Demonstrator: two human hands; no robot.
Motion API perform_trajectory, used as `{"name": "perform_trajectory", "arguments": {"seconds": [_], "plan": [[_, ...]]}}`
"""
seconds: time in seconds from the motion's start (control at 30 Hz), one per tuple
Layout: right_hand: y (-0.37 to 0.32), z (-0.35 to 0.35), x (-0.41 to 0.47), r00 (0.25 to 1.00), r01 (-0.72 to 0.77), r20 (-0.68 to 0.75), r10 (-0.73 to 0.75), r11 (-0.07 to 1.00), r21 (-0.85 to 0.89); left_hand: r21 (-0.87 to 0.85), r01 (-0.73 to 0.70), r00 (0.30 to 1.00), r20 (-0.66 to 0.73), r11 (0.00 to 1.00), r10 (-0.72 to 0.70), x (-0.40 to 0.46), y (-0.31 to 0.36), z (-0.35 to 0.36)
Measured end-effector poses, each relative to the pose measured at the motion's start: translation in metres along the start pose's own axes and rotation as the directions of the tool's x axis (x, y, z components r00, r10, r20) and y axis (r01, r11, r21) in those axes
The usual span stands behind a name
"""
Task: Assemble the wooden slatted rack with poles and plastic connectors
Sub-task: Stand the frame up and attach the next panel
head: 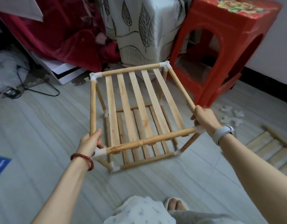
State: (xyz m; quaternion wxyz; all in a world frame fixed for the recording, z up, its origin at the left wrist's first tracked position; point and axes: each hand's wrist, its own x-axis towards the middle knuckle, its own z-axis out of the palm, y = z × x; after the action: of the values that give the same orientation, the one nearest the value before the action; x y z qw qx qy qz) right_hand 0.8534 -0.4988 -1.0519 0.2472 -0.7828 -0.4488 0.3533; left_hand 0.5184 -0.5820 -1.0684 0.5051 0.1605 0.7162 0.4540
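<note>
The rack (139,110) stands on the floor (42,126) in front of the person, already a two-level frame: a lower slatted shelf (136,136) near the floor, four short upright poles, and an upper slatted shelf (134,101) with white plastic connectors at its corners. The left hand (89,143) curls around the lower end of the left side pole (93,109), just beside the near left connector (100,151). The right hand (204,118) wraps the near end of the right side pole (181,88), right above the near right connector (200,130). Both hands grip rather than lie flat.

The frame looks skewed, and the near edges are blurred, so it seems to be in motion. My judgement is that the person is squaring the top level or seating the near corners. The main risk is a pole slipping out of its socket: the joints appear to be push-fit, and twisting or lifting from two corners could lever the far connectors (163,65) loose. Uneven pressure could also rack the uprights sideways and unseat the lower corners (116,168). The slats rest across the front pole (149,140), so a sharp tilt might let them shift.

A spare slatted panel (272,149) lies on the floor to the right, with loose connectors (231,117) near a red stool (220,50).
</note>
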Motion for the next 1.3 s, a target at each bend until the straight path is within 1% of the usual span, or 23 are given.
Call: {"name": "perform_trajectory", "arguments": {"seconds": [0.07,0.1,0.17,0.2,0.27,0.3,0.4,0.63,0.7,0.77,0.8,0.83,0.87,0.9,0.93,0.97,1.03,1.07,1.1,1.3], "plan": [[0.004,0.000,-0.010,0.994,-0.067,0.086,0.065,0.998,0.012,-0.028,0.114,0.992,0.063,0.993,-0.112,0.003,0.006,-0.009],[0.006,-0.002,-0.014,0.987,-0.087,0.132,0.088,0.996,-0.016,-0.049,0.158,0.984,0.087,0.986,-0.153,0.002,0.006,-0.012],[0.007,-0.004,-0.022,0.974,-0.095,0.203,0.103,0.994,-0.052,-0.080,0.184,0.978,0.116,0.980,-0.175,-0.002,0.005,-0.015],[0.008,-0.004,-0.023,0.971,-0.102,0.215,0.102,0.995,-0.012,-0.071,0.171,0.979,0.121,0.983,-0.162,-0.003,0.004,-0.016],[0.009,0.000,-0.029,0.972,-0.143,0.207,0.108,0.977,0.158,-0.051,0.117,0.988,0.110,0.992,-0.111,-0.004,0.002,-0.017],[0.009,0.003,-0.032,0.975,-0.141,0.200,0.101,0.970,0.198,-0.051,0.088,0.991,0.104,0.995,-0.082,-0.005,0.001,-0.017],[0.008,0.009,-0.034,0.983,-0.091,0.173,0.062,0.982,0.163,0.025,0.010,0.997,0.077,1.000,-0.012,-0.006,-0.005,-0.015],[0.006,0.009,-0.036,0.983,-0.057,0.183,0.030,0.987,0.148,0.121,-0.024,0.998,0.054,0.992,0.018,-0.003,-0.004,-0.013],[0.003,0.008,-0.039,0.985,-0.012,0.171,-0.008,0.993,0.115,0.271,-0.106,0.994,0.048,0.957,0.097,-0.004,-0.003,-0.012],[0.002,0.008,-0.042,0.986,0.003,0.165,-0.020,0.994,0.108,0.491,-0.204,0.976,0.030,0.847,0.218,-0.007,-0.004,-0.012],[0.003,0.008,-0.044,0.988,0.025,0.151,-0.035,0.998,0.066,0.596,-0.250,0.958,0.035,0.763,0.286,-0.008,-0.005,-0.011],[0.005,0.009,-0.046,0.990,0.075,0.122,-0.071,0.997,-0.033,0.684,-0.296,0.933,0.058,0.667,0.355,-0.008,-0.007,-0.013],[0.008,0.010,-0.047,0.989,0.136,0.081,-0.123,0.975,-0.177,0.753,-0.347,0.899,0.098,0.558,0.427,-0.009,-0.010,-0.014],[0.010,0.011,-0.047,0.981,0.191,0.045,-0.187,0.930,-0.315,0.808,-0.393,0.861,0.155,0.439,0.485,-0.010,-0.011,-0.013],[0.011,0.014,-0.047,0.969,0.232,0.016,-0.246,0.889,-0.396,0.849,-0.423,0.829,0.222,0.316,0.513,-0.010,-0.011,-0.011],[0.010,0.017,-0.048,0.956,0.267,0.006,-0.293,0.863,-0.428,0.876,-0.436,0.809,0.283,0.204,0.516,-0.010,-0.010,-0.008],[0.009,0.023,-0.049,0.936,0.322,0.016,-0.353,0.834,-0.449,0.895,-0.445,0.784,0.369,0.036,0.498,-0.008,-0.010,-0.003],[0.009,0.025,-0.047,0.927,0.341,0.019,-0.376,0.818,-0.463,0.895,-0.447,0.774,0.395,-0.015,0.496,-0.008,-0.010,-0.001],[0.009,0.027,-0.047,0.921,0.350,0.023,-0.388,0.804,-0.481,0.892,-0.450,0.767,0.411,-0.043,0.492,-0.008,-0.010,0.000],[0.007,0.021,-0.050,0.933,0.342,0.086,-0.350,0.786,-0.515,0.888,-0.456,0.779,0.431,-0.062,0.456,-0.005,-0.012,0.002]]}}
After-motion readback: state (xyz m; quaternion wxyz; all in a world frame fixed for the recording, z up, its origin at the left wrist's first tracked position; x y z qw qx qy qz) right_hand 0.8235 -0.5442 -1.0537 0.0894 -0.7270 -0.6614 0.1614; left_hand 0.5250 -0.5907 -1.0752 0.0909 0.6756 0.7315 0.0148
